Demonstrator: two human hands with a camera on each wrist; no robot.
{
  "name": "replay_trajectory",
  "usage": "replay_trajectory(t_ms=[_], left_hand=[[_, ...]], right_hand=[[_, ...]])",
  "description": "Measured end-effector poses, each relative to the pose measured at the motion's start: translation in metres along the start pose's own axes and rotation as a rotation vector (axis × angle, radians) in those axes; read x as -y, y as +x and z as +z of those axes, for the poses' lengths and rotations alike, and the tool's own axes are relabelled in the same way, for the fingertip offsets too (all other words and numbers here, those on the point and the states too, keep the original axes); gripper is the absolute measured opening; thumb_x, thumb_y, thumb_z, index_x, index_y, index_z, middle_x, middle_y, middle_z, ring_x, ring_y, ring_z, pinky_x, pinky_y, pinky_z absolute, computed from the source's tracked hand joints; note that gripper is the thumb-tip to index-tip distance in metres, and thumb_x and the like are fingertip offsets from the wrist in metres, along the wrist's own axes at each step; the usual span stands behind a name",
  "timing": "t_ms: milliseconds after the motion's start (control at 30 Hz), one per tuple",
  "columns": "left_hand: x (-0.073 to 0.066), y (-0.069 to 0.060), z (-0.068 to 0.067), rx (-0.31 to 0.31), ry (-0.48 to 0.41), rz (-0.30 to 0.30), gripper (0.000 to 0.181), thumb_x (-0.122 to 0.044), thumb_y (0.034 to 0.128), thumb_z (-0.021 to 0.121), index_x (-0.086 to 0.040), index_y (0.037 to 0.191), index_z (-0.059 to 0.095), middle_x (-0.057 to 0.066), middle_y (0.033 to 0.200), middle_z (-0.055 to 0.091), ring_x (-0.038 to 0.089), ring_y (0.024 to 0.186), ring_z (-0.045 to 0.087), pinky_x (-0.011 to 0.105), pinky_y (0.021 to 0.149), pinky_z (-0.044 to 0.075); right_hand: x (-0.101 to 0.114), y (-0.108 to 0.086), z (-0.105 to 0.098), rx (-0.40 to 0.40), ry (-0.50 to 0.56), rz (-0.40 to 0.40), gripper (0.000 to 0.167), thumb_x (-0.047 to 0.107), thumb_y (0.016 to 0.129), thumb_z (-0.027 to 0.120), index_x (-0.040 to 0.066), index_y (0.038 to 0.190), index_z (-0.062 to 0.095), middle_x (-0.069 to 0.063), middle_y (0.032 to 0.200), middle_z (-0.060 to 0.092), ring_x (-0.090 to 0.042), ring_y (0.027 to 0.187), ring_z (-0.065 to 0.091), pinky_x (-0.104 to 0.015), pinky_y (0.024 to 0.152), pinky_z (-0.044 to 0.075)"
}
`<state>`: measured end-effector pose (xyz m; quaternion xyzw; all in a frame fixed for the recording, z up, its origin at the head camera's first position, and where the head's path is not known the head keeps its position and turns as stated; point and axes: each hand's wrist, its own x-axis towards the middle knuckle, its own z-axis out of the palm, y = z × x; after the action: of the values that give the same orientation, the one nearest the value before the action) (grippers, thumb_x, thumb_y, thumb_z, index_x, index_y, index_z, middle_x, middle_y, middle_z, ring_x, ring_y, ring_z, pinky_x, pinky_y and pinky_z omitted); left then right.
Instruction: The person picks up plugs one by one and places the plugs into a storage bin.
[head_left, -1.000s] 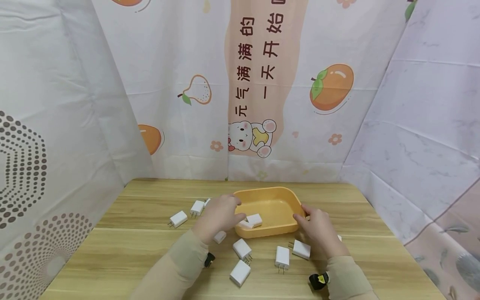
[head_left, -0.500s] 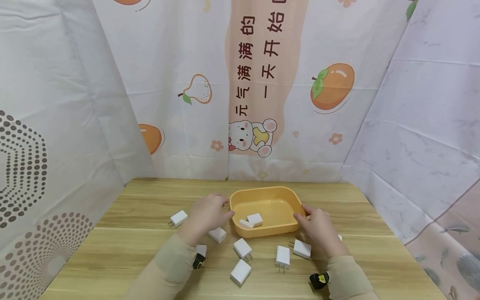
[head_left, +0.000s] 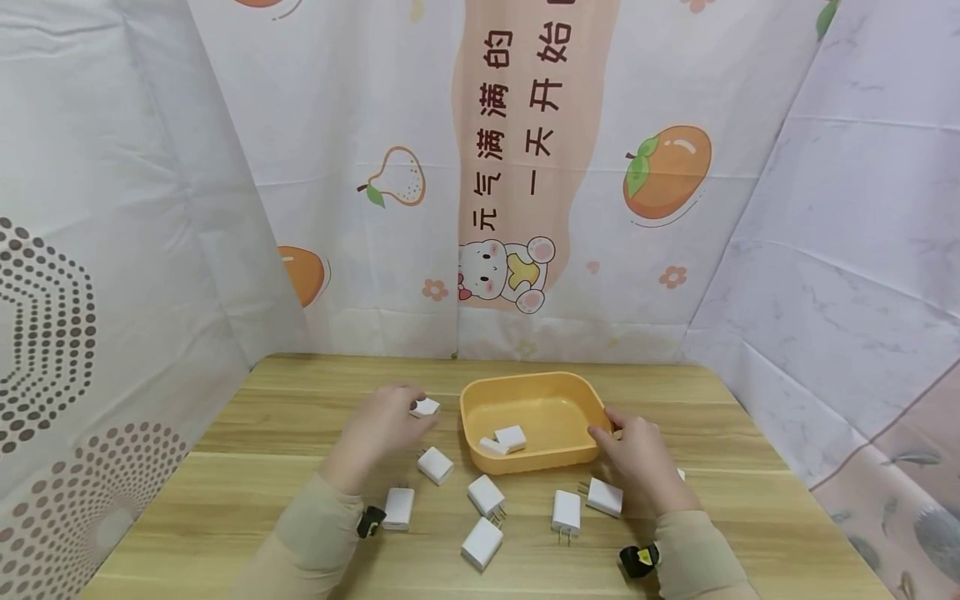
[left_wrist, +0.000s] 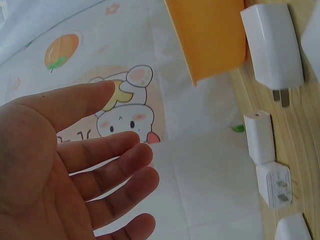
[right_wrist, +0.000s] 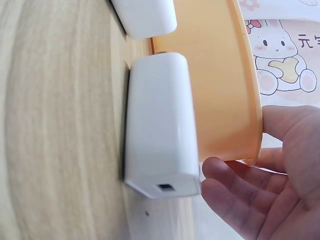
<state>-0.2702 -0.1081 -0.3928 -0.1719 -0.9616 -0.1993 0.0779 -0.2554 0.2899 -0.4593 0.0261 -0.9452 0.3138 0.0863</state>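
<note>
My left hand (head_left: 381,427) hovers left of the yellow plastic bin (head_left: 536,461), fingers loosely bent and nothing between them in the left wrist view. Just past its fingertips lies a white plug charger (head_left: 425,407); other chargers near it are partly hidden by the hand. With thumb and fingers, my right hand (head_left: 639,454) pinches the bin's right rim, seen also in the right wrist view, where a charger (right_wrist: 161,120) lies close to the fingers. Inside the bin, at its left front, two white chargers (head_left: 510,438) lie together.
Several more chargers lie scattered on the wooden table (head_left: 247,500), among them a charger (head_left: 399,508) by the left wrist, a charger (head_left: 482,543) in front, and a charger (head_left: 604,497) beside the right hand. A printed curtain (head_left: 375,250) hangs behind the table.
My left hand has moved left, away from the bin's left side, uncovering that rim and chargers on the table. The right hand stays on the bin, which has hardly moved.
</note>
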Motion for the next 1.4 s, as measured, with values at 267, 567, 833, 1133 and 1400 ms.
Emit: replay_trajectory(t_ms=[267,567,833,1133,1400], left_hand=[[0.020,-0.007,-0.011,-0.064,-0.005,-0.011,0.037,-0.038,0.0898,0.075,-0.008,0.112,0.074,0.008,0.101,0.071,0.024,0.092,0.066,0.044,0.078,0.054],[0.036,-0.012,-0.018,-0.067,0.026,-0.042,0.038,-0.039,0.0903,0.076,-0.009,0.113,0.074,0.007,0.103,0.070,0.024,0.095,0.066,0.046,0.077,0.054],[0.041,-0.015,-0.021,-0.034,0.020,-0.082,0.041,-0.036,0.0922,0.073,-0.005,0.119,0.072,0.010,0.109,0.070,0.028,0.101,0.067,0.049,0.081,0.054],[0.049,-0.015,-0.023,-0.042,0.052,-0.084,0.041,-0.036,0.0919,0.073,-0.004,0.118,0.072,0.009,0.105,0.069,0.027,0.096,0.067,0.048,0.077,0.054],[0.056,-0.015,-0.025,-0.022,0.057,-0.075,0.040,-0.036,0.0927,0.072,-0.004,0.116,0.072,0.010,0.103,0.069,0.027,0.093,0.066,0.049,0.075,0.054]], right_hand=[[0.000,0.000,0.000,-0.002,-0.001,-0.001,0.062,0.034,0.099,0.066,-0.006,0.144,0.052,-0.019,0.119,0.069,-0.020,0.083,0.064,-0.038,0.073,0.054],[0.001,0.000,-0.001,-0.007,-0.013,-0.008,0.061,0.035,0.099,0.066,-0.005,0.143,0.053,-0.018,0.117,0.070,-0.020,0.080,0.062,-0.039,0.073,0.053],[0.003,-0.001,-0.001,0.000,-0.008,0.009,0.061,0.036,0.099,0.065,-0.004,0.145,0.052,-0.018,0.119,0.069,-0.020,0.082,0.062,-0.040,0.075,0.053],[0.004,-0.001,-0.002,0.007,0.004,0.013,0.061,0.033,0.099,0.066,-0.004,0.145,0.052,-0.017,0.115,0.070,-0.019,0.075,0.060,-0.034,0.068,0.051],[0.004,0.000,-0.005,0.015,-0.015,0.020,0.062,0.035,0.099,0.067,-0.003,0.145,0.052,-0.004,0.080,0.059,-0.019,0.067,0.051,-0.029,0.054,0.043]])
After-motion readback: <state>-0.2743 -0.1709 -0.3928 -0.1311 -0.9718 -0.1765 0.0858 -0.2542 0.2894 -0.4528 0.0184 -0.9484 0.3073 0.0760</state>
